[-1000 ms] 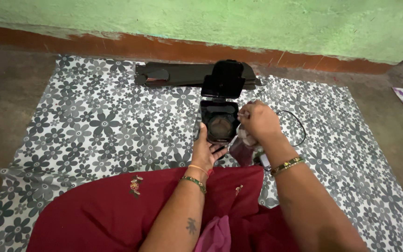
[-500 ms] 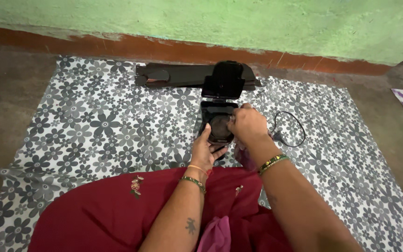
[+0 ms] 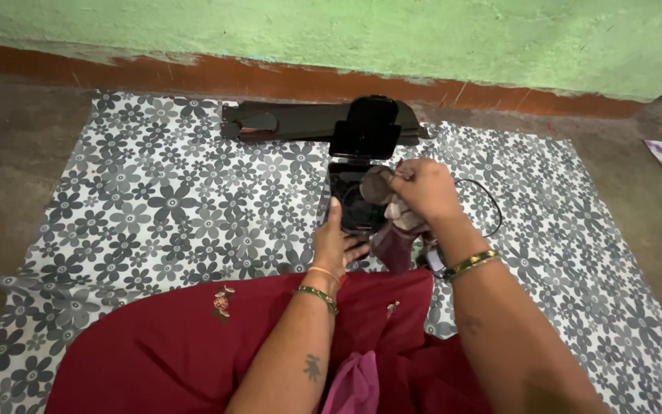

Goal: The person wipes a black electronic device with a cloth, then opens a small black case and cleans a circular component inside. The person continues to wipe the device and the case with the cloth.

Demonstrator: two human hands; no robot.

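Right hand [image 3: 423,188] has lifted out of the open black appliance [image 3: 358,201] since half a second ago: then its fingers were down inside the lower cavity, now they sit just above its right rim, closed on a bunched brownish-pink cloth [image 3: 392,211]. A rounded wad of the cloth pokes out at the fingertips, over the cavity's right edge; the rest hangs below the hand, toward the lap.

Left hand [image 3: 336,247] hasn't moved across all three views. It's pressed against the appliance's near-left side, thumb up along the left wall, fingers spread flat under the front edge. That's bracing, not a full grip.

The appliance is in the same spot, directly ahead of the left hand, with its hinged lid [image 3: 368,128] standing upright on the far side. The lower plate looks dark; can't tell whether it's clean or not.

My read: one wiping pass inside is done and the cloth is clear of the plate.

Black cord [image 3: 489,201] loops on the flowered mat [image 3: 155,199] just right of the right hand. A long flat dark piece [image 3: 300,123] lies beyond the lid, near the wall. Red fabric [image 3: 193,345] covers the lap under both forearms.
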